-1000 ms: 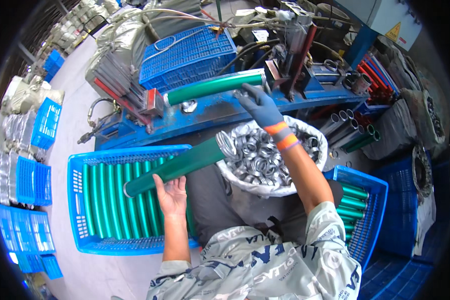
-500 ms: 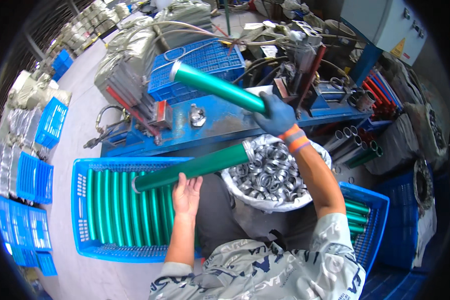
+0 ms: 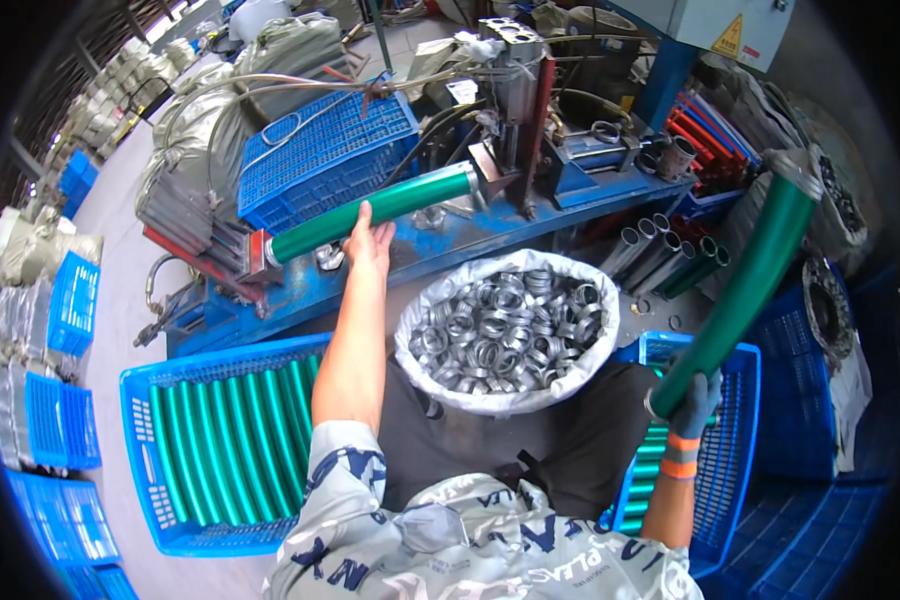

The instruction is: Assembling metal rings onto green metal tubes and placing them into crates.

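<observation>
My bare left hand (image 3: 370,242) is at the bench, holding a green tube (image 3: 420,195) from its near side, thumb up against it. That tube lies between two red-edged metal blocks, the left block (image 3: 261,252) and the right block (image 3: 490,170), its ends at or very close to them. On the far right, my right hand (image 3: 696,400), in a dark glove with an orange cuff, grips the lower end of another green tube (image 3: 748,290). This second tube slants up and away, a metal ring at its top, above the right blue crate (image 3: 748,420).
A white-lined tub (image 3: 406,352) of loose metal rings stands before my knees. Green tubes fill the left blue crate (image 3: 135,430); more lie in the right one. Beyond are the blue bench (image 3: 370,285), hoses, stacked crates and upright tubes (image 3: 650,250) on the floor.
My left hand has carried its tube from above the left crate forward to the bench blocks. My right hand has swung its tube from over the bench to the right crate. The view has shifted.
</observation>
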Demonstrator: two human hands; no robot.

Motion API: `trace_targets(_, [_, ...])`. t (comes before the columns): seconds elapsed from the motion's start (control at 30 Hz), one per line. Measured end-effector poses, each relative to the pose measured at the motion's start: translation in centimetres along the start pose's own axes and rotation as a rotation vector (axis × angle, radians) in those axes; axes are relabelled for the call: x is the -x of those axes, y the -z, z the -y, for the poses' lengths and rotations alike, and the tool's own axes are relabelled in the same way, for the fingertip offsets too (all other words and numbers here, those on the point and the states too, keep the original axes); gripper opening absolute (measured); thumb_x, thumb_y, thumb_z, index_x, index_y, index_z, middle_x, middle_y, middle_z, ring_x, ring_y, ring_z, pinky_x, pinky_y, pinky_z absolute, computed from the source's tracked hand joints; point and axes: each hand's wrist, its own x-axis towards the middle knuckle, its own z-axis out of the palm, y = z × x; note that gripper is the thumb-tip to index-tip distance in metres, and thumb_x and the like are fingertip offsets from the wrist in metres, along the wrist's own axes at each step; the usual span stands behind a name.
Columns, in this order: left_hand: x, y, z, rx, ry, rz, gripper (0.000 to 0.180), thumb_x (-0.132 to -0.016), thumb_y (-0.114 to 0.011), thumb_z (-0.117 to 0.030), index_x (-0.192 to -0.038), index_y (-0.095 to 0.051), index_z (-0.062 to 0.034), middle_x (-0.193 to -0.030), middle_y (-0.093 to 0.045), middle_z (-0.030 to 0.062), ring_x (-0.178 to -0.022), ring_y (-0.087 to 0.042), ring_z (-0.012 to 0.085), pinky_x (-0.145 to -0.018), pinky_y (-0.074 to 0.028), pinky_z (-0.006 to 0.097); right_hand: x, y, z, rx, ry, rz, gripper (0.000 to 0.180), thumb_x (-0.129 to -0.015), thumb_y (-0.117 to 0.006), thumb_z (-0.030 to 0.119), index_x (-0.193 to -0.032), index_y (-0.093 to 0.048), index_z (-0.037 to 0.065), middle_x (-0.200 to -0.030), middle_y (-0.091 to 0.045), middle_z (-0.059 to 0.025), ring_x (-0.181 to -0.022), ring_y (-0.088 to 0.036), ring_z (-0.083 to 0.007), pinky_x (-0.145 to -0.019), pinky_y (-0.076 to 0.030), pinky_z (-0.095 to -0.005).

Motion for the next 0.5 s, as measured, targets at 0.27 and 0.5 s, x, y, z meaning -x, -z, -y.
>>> trace_targets(0.27, [-1.0, 0.9, 0.5, -0.176, 0.101, -0.039, 0.079, -0.105, -0.085, -0.048, -0.158, -0.057, 0.0031, -0.156, -0.064, 0.0338, -0.148, -0.063, 0.0520, -0.124, -0.051, 0.067, 4.2, 3.7, -0.8, 0.005, -0.189, -0.201, 0.054, -0.110, -0.074, 0.042, -0.144, -0.064, 0.000, -0.114, -0.077, -0.0147, -0.092, -0.078, -0.0248, -0.085, -0.068, -0.0410])
trace_targets(0.5, [1.4, -1.0, 0.1, -0.286, 0.122, -0.086, 0.087, -0.106, -0.081, -0.058, -0.160, -0.054, 0.0045, -0.158, -0.063, 0.0380, -0.144, -0.067, 0.0530, -0.119, -0.054, 0.068, 6.2, 7.9, -0.2, 0.121, -0.068, -0.418, 0.040, -0.113, -0.071, 0.014, -0.149, -0.063, -0.001, -0.124, -0.078, -0.0150, -0.095, -0.077, -0.0230, -0.086, -0.063, -0.0362])
